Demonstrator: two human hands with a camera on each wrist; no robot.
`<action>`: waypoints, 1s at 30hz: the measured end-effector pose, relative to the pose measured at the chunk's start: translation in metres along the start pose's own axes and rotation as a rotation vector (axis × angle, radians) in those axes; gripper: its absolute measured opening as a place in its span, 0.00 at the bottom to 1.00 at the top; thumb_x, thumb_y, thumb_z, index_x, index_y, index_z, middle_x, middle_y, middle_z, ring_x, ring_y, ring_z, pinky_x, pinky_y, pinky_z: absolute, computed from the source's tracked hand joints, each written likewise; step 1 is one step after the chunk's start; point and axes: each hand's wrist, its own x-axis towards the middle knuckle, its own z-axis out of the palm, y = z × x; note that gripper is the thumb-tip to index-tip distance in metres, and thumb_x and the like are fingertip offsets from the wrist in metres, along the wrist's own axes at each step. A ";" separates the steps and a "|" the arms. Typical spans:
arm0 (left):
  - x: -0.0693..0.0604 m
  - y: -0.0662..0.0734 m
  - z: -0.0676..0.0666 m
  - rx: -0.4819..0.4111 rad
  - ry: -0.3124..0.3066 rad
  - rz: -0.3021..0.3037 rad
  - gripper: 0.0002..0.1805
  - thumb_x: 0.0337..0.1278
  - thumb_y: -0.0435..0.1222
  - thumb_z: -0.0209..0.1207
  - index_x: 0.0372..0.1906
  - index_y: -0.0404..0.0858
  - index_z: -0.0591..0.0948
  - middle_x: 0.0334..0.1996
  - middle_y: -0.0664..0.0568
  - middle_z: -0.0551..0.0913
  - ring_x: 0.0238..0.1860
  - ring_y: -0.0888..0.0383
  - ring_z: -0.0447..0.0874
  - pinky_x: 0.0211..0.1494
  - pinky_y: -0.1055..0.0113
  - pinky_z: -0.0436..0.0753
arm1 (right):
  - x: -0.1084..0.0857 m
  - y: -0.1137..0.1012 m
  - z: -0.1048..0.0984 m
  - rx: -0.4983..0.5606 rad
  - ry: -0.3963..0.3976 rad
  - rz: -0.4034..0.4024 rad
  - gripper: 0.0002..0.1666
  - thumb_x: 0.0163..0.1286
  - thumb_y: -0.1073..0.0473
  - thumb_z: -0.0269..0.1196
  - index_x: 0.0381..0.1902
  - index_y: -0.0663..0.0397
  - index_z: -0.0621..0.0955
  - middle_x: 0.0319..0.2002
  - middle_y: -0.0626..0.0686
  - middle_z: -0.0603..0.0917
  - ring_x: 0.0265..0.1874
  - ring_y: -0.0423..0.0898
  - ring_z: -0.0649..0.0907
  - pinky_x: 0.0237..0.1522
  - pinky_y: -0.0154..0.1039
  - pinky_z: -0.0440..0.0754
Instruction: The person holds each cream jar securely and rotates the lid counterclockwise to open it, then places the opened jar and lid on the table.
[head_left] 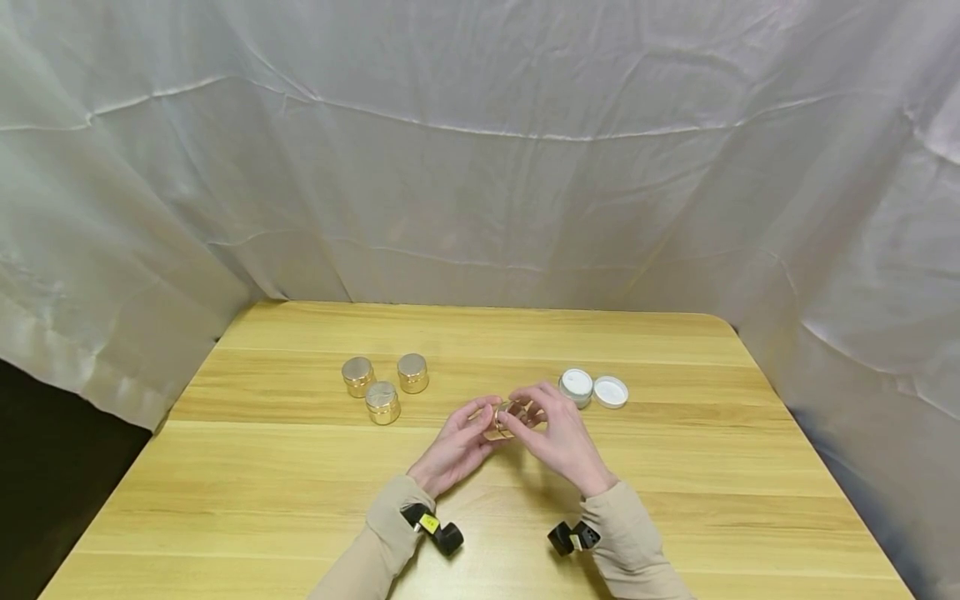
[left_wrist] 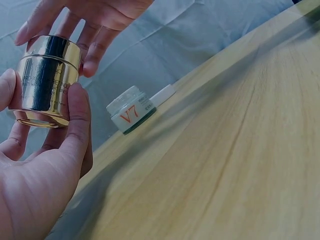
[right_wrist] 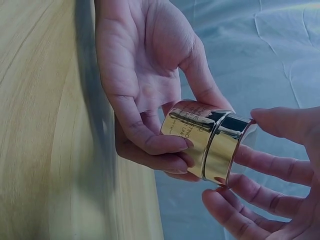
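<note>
A shiny gold cream jar [head_left: 492,427] is held tilted above the table between both hands. My left hand [head_left: 457,448] grips its body, fingers and thumb wrapped round the printed side. At the other end, my right hand [head_left: 561,433] has thumb and fingertips spread round the rim of the gold lid [right_wrist: 223,150]. The lid sits on the jar, with a thin seam between them. Beyond the right hand stands a white cream jar [left_wrist: 131,111] marked V7, without its cap. A white cap [head_left: 611,392] lies beside it.
Three more gold jars, one at the back left [head_left: 358,377], one nearer [head_left: 382,403] and one to their right [head_left: 412,373], stand lidded on the wooden table [head_left: 270,467]. Pale curtains [head_left: 480,200] hang behind and on both sides.
</note>
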 end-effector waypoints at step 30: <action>-0.001 0.000 0.000 0.009 -0.006 -0.003 0.11 0.71 0.41 0.57 0.54 0.47 0.77 0.56 0.53 0.76 0.53 0.61 0.81 0.66 0.66 0.82 | -0.001 -0.001 -0.001 -0.012 -0.022 -0.040 0.15 0.60 0.61 0.73 0.45 0.59 0.84 0.42 0.58 0.86 0.38 0.49 0.85 0.40 0.39 0.89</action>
